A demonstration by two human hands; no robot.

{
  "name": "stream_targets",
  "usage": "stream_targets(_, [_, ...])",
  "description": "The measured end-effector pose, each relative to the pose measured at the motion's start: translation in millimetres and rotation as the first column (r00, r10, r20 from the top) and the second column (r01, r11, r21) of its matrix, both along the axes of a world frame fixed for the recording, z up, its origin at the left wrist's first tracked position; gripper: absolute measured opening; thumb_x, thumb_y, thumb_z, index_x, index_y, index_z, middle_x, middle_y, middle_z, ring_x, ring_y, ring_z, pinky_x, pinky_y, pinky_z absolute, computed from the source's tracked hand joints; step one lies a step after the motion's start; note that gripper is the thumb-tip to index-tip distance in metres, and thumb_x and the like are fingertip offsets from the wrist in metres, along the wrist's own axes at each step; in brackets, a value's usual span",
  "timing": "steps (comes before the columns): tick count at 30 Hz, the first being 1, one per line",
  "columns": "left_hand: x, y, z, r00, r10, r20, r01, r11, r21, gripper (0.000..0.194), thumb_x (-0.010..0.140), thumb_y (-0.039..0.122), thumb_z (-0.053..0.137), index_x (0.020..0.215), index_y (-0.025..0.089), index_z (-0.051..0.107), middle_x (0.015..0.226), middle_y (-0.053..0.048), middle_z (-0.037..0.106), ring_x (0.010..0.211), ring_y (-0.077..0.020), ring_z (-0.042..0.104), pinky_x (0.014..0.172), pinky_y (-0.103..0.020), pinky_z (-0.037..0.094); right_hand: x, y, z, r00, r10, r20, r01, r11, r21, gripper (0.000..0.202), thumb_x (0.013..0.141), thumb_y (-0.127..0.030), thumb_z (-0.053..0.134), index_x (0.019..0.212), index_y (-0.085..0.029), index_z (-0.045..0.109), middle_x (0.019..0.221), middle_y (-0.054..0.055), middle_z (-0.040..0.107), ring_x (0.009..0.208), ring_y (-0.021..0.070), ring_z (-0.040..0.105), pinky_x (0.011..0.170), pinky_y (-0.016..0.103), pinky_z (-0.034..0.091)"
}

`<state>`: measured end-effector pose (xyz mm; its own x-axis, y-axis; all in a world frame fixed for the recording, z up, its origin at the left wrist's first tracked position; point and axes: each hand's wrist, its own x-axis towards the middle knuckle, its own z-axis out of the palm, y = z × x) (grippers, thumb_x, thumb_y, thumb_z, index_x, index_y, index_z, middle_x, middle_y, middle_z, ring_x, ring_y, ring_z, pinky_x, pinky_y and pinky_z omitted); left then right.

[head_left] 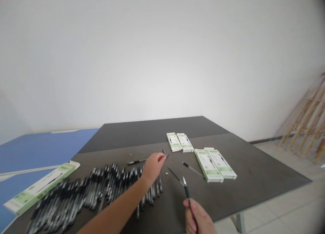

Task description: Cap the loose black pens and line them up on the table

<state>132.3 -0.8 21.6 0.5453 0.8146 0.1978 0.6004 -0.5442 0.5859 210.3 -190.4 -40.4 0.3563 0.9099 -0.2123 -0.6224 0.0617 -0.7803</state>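
My right hand (198,216) is closed around a black pen (187,190), whose silver tip points up and away. My left hand (154,164) reaches over the table with its fingers pinched at a small dark pen part (167,156). Beneath and left of my left forearm lies a broad row of clear pens with black grips (111,183). Between my hands are a thin refill (175,175) and a tiny pale piece (167,173). A clear pen barrel with a black grip (193,169) lies further right.
Two green-and-white boxes (174,142) lie towards the back of the dark table (256,173), with two more (208,166) nearer on the right. Another long box (40,186) sits at the left beside the pens. Wooden racks (309,119) stand at the far right.
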Motion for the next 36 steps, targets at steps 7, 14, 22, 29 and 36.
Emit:
stream_targets(7, [42, 41, -23.7, 0.960, 0.091, -0.265, -0.074, 0.995, 0.071, 0.018, 0.077, 0.031, 0.057, 0.084, 0.016, 0.065, 0.093, -0.011, 0.065, 0.091, -0.0230, 0.058, 0.077, -0.031, 0.041, 13, 5, 3.8, 0.998, -0.051, 0.043, 0.050, 0.999, 0.008, 0.047, 0.063, -0.057, 0.066, 0.078, -0.013, 0.061, 0.037, -0.011, 0.035, 0.029, 0.0002, 0.018, 0.032, 0.015, 0.014])
stream_targets(14, [50, 44, -32.4, 0.950, 0.060, -0.307, -0.039, 0.996, 0.076, 0.013, 0.078, 0.022, 0.055, 0.078, 0.013, 0.064, 0.089, -0.014, 0.064, 0.090, -0.0257, 0.058, 0.077, -0.034, 0.041, 23, 1, 1.3, 0.987, -0.134, 0.088, 0.138, 0.990, -0.035, 0.042, 0.064, -0.054, 0.067, 0.077, -0.014, 0.064, 0.038, -0.010, 0.036, 0.032, 0.0011, 0.021, 0.033, 0.014, 0.013])
stream_targets(22, [5, -11, 0.8, 0.964, -0.265, -0.018, 0.266, 0.964, 0.031, 0.014, 0.078, 0.030, 0.053, 0.087, 0.022, 0.061, 0.088, -0.001, 0.066, 0.084, -0.0173, 0.059, 0.077, -0.025, 0.041, 63, -16, 10.6, 0.687, -0.234, 0.688, 0.351, 0.936, -0.032, 0.025, 0.060, -0.040, 0.073, 0.077, -0.021, 0.073, 0.067, 0.003, 0.069, 0.058, 0.0160, 0.059, 0.053, 0.024, 0.047])
stream_targets(29, [-38, -65, 4.1, 0.922, -0.299, 0.246, 0.330, 0.939, -0.094, 0.010, 0.076, 0.027, 0.057, 0.081, 0.022, 0.063, 0.082, -0.002, 0.066, 0.080, -0.0180, 0.058, 0.075, -0.026, 0.040, 73, -28, 28.0, 0.181, -0.119, 0.976, 0.106, 0.989, 0.101, 0.017, 0.072, -0.031, 0.064, 0.086, -0.029, 0.072, 0.076, 0.004, 0.071, 0.068, 0.0191, 0.064, 0.062, 0.025, 0.049])
stream_targets(36, [-43, -75, 8.4, 0.911, -0.343, 0.229, 0.372, 0.923, -0.099, 0.007, 0.076, 0.024, 0.058, 0.080, 0.021, 0.063, 0.083, -0.002, 0.066, 0.079, -0.0166, 0.058, 0.075, -0.024, 0.040, 62, -35, 38.2, 0.035, -0.077, 0.996, 0.022, 0.997, 0.076, 0.017, 0.076, -0.029, 0.061, 0.089, -0.029, 0.071, 0.069, 0.004, 0.068, 0.061, 0.0174, 0.063, 0.058, 0.024, 0.047])
